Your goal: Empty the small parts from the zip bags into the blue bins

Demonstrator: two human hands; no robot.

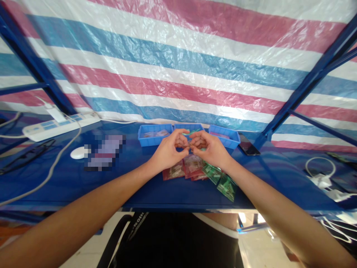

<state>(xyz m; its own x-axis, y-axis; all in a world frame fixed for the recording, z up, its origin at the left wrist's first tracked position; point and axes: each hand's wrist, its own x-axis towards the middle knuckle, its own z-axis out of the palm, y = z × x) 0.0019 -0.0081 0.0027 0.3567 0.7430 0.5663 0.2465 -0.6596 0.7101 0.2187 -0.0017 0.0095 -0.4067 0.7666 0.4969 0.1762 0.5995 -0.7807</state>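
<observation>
My left hand (170, 149) and my right hand (209, 148) meet fingertip to fingertip above the blue table (83, 178), pinching something small between them that I cannot make out. Just below the hands lie several small plastic bags: red ones (184, 168) toward the left and green ones (223, 180) toward the right. Behind the hands stand three shallow blue trays in a row: a left tray (152, 136), a middle tray (189, 128) and a right tray (225, 134).
A white power strip (58, 124) with cables lies at the back left, a white mouse (79, 152) nearer. A dark phone (248, 146) rests right of the trays. White cables and a charger (323, 178) sit far right. Blue rack posts and a striped tarp stand behind.
</observation>
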